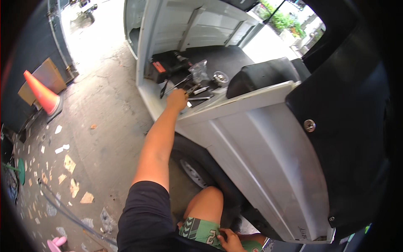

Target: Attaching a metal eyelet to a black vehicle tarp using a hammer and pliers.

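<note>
My left hand (176, 100) reaches out to the near left corner of a white vehicle's load bed, its fingers closed. What they hold, if anything, is hidden. Just past the fingers lies a brassy, plier-like tool (192, 90), which may be touching them. A wrench (199, 98) lies close by, along with a white tube-like piece (201, 90). Beyond are a clear plastic bag (200, 71) and a small round dish (220, 78) of metal bits. A dark power tool (182, 60) rests by a black case (161, 69). My right hand (230, 240) lies with fingers apart on my green shorts.
The bed's side panel (260, 138) runs along my right, above a wheel (193, 172). A black padded seat-like block (264, 75) sits inside the bed. To the left stand an orange cone (44, 94) and cardboard (54, 75). Scraps (74, 187) litter the concrete floor.
</note>
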`<state>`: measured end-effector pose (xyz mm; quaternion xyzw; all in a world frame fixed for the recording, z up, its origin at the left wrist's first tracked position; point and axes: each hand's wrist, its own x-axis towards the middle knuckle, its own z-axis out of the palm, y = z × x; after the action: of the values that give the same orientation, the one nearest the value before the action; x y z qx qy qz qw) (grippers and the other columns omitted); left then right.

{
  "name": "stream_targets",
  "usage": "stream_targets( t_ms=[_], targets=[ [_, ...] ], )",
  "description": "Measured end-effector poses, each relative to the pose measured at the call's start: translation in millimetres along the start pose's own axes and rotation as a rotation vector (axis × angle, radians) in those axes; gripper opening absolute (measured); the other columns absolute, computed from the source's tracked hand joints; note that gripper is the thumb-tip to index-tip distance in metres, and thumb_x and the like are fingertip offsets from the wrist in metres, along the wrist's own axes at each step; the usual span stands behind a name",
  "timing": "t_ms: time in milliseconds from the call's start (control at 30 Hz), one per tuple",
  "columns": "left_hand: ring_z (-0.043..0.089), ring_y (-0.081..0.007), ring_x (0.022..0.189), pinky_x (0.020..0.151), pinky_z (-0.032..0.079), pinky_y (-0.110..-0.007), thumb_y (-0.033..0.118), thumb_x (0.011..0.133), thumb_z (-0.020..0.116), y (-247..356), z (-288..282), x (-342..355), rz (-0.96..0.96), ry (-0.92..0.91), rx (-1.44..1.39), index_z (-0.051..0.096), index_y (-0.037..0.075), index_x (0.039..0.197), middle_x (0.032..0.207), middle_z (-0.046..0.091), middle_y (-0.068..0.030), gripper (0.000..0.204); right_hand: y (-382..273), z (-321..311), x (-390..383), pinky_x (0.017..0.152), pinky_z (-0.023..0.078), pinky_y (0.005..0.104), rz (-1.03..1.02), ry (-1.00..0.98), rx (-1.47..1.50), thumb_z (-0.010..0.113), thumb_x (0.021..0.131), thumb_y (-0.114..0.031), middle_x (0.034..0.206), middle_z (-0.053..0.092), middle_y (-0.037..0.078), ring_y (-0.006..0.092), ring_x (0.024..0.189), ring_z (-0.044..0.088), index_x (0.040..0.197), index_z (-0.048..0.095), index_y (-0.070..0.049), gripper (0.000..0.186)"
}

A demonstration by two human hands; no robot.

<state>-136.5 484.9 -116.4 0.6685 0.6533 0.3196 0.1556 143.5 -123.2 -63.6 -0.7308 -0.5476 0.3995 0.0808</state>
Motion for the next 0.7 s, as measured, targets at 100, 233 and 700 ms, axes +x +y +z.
stream_targets(
  t_ms=[100,233,700],
  targets=[
    [0.071,-0.0428,0.097,0.084,0.057,-0.05,0.027,0.086,0.073,-9.5,7.9,10.0,0.086,-0.121,0.149,0.073,0.003,0.099,0.101,0.074,-0.0211,0.027,-1.6,-2.9,-5.2,0.095,0.054,0.0456,0.051,0.05,0.015,0.066,0.098,-0.021,0.122,0.068,0.027,0.042,0.11,0.068,0.129,0.063,0.001,0.038],
    [0.071,-0.0398,0.094,0.08,0.053,-0.05,0.028,0.084,0.077,-11.0,2.2,22.2,0.003,0.033,-0.106,0.07,0.002,0.099,0.098,0.073,-0.0224,0.031,2.3,5.8,-14.2,0.098,0.053,0.0471,0.128,0.006,-0.038,0.068,0.097,-0.025,0.127,0.066,0.027,0.0409,0.114,0.067,0.131,0.064,-0.003,0.041],
    [0.057,-0.0122,0.079,0.074,0.047,-0.027,0.041,0.098,0.062,78.1,-185.4,-286.2,0.171,-0.154,-1.308,0.027,0.005,0.159,0.078,0.059,-0.0052,0.079,-119.3,-51.7,46.3,0.105,0.048,0.0441,-0.678,0.203,0.41,0.054,0.108,-0.034,0.134,0.062,0.019,0.0346,0.121,0.061,0.142,0.051,-0.001,0.048]
  ],
)
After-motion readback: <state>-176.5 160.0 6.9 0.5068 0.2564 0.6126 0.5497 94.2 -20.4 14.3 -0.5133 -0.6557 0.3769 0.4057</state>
